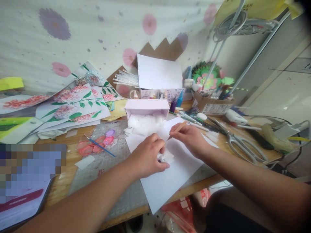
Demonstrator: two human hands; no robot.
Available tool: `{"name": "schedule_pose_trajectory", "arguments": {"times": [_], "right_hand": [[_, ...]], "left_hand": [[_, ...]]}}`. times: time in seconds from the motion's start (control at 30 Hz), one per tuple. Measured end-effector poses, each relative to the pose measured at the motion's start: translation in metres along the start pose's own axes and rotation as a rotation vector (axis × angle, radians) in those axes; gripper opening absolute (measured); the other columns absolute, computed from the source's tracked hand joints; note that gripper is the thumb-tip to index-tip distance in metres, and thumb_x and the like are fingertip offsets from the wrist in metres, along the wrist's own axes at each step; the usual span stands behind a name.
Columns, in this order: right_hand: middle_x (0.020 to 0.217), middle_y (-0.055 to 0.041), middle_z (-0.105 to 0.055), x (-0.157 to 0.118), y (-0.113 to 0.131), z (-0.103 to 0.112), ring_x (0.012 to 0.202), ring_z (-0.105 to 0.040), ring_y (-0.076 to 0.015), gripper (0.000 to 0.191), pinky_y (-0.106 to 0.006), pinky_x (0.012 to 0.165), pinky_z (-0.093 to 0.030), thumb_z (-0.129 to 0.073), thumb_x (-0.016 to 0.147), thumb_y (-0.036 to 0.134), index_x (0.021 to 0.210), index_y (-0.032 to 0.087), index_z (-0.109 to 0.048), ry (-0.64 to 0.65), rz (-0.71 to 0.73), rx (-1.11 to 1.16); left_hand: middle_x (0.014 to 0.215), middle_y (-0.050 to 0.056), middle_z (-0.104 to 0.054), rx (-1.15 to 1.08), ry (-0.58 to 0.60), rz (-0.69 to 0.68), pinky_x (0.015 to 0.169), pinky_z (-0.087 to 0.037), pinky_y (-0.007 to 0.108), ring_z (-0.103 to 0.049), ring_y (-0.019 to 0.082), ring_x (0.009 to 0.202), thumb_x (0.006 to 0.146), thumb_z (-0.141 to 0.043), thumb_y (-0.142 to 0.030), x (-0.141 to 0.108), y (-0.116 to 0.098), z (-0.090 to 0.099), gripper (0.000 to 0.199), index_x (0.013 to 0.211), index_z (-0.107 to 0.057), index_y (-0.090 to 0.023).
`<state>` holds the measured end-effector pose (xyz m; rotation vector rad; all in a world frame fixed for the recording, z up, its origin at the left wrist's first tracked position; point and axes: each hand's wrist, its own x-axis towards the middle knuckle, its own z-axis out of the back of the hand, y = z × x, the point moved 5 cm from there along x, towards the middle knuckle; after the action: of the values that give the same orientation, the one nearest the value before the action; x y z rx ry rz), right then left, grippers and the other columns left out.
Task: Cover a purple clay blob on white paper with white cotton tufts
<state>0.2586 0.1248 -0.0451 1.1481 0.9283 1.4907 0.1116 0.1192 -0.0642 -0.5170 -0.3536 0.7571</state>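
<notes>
My left hand (152, 155) is closed around a crumpled white tissue (166, 156), over a white paper sheet (160, 187). Part of the tissue sticks out between thumb and fingers; the rest is hidden. To its right, my right hand (186, 134) pinches a light-brown pencil (180, 127), its tip pointing down and left toward the tissue. Tip and tissue look apart. Behind my hands stands a pale pink box (147, 104), its open front full of white tissue or cotton (145, 123).
Paint palettes (91, 147) with a blue brush (103, 148) lie left on the cutting mat (109, 191). A phone (29, 184) is at the lower left. Large scissors (243, 145), pens and a cardboard box (211, 106) are at the right. Flower paintings (73, 106) lean at the left.
</notes>
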Motion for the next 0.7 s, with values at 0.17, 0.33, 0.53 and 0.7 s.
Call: {"name": "schedule_pose_trajectory", "arguments": {"times": [0.17,0.33,0.53,0.7], "right_hand": [[0.076,-0.003,-0.061,0.019,-0.012,0.018,0.077,-0.056,-0.0164,0.011,-0.029,0.07,-0.043,-0.065,0.07,0.026,0.063,0.017,-0.066,-0.205,0.078,-0.082],[0.077,-0.004,-0.064,0.036,-0.017,0.016,0.075,-0.059,-0.0178,0.01,-0.031,0.067,-0.047,-0.064,0.072,0.025,0.066,0.018,-0.065,-0.25,0.177,-0.198],[0.092,-0.0073,-0.064,0.039,-0.002,-0.006,0.082,-0.061,-0.017,0.007,-0.029,0.071,-0.049,-0.057,0.078,0.019,0.078,0.019,-0.064,-0.063,0.688,-0.602],[0.099,-0.0083,-0.065,0.04,-0.009,-0.021,0.082,-0.062,-0.0185,0.013,-0.028,0.067,-0.049,-0.052,0.079,0.014,0.083,0.018,-0.064,0.028,0.829,-0.911]], "left_hand": [[0.088,-0.001,-0.046,-0.037,-0.005,0.006,0.07,-0.039,0.027,-0.048,0.015,0.081,0.068,-0.059,-0.022,0.0,0.002,-0.001,0.012,0.071,-0.048,-0.02],[0.088,-0.002,-0.046,-0.061,-0.004,0.016,0.07,-0.039,0.026,-0.048,0.014,0.078,0.07,-0.056,-0.018,0.001,0.006,0.0,0.007,0.071,-0.049,-0.02],[0.088,-0.002,-0.047,-0.084,0.003,0.02,0.071,-0.039,0.025,-0.048,0.013,0.08,0.07,-0.058,-0.019,0.001,0.008,0.0,0.007,0.071,-0.051,-0.021],[0.087,-0.003,-0.047,-0.079,0.001,0.016,0.072,-0.039,0.026,-0.048,0.013,0.081,0.07,-0.06,-0.021,0.001,0.009,0.0,0.009,0.072,-0.051,-0.021]]}}
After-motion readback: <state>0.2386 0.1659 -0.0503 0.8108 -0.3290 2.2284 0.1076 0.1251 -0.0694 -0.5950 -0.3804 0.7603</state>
